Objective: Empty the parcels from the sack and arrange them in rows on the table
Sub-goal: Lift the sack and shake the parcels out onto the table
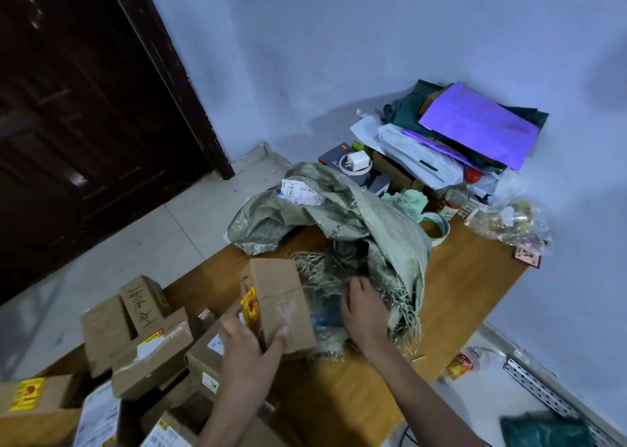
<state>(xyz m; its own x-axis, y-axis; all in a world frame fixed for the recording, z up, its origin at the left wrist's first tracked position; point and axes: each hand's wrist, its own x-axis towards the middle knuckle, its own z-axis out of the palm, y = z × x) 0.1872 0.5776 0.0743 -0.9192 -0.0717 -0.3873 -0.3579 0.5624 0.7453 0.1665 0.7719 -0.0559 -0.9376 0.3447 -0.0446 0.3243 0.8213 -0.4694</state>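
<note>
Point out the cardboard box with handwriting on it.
It is the small box standing at the far left of the pile, with black marker writing down its side. The other boxes show only labels or yellow stickers, including the one the left hand grips.

Count, head view.

Hands: 2, left hand (pixel 247 341) and right hand (pixel 364 310).

Sack (pixel 339 222): 1, woven, grey-green, on the bench (pixel 458 277). White shipping label (pixel 300 192) on it: 1.

Cardboard parcels: 1 held parcel (pixel 281 307) beside the sack mouth; heap of parcels (pixel 142 355) at bench's near left, at least 7 brown boxes told apart; exact total unclear, since they overlap and run off frame.

Yellow-and-red stickers visible on boxes: at least 4.

Tape rolls: 2, one (pixel 436 226) behind the sack, one under the white charger (pixel 358 161).

Charger: 1.

Purple sheet (pixel 481 124) on far pile: 1 large.

Door (pixel 84 107): 1.
</note>
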